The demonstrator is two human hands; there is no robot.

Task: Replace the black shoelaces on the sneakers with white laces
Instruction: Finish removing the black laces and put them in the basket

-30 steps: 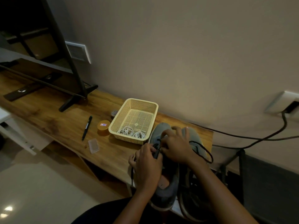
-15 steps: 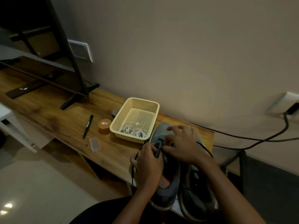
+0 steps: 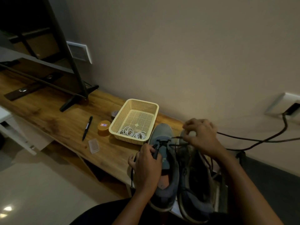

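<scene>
The black lace (image 3: pixel 176 145), pinched by the left hand (image 3: pixel 146 166) and right hand (image 3: pixel 201 137), is judged nearly withdrawn from the grey sneaker (image 3: pixel 164 135); white laces (image 3: pixel 131 133) are coiled unused in the basket (image 3: pixel 141 103) at its 10 o'clock.

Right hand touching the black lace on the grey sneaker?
Touching. The head view shows the right hand gripping the black lace, which runs taut from the grey sneaker into its curled fingers.
</scene>
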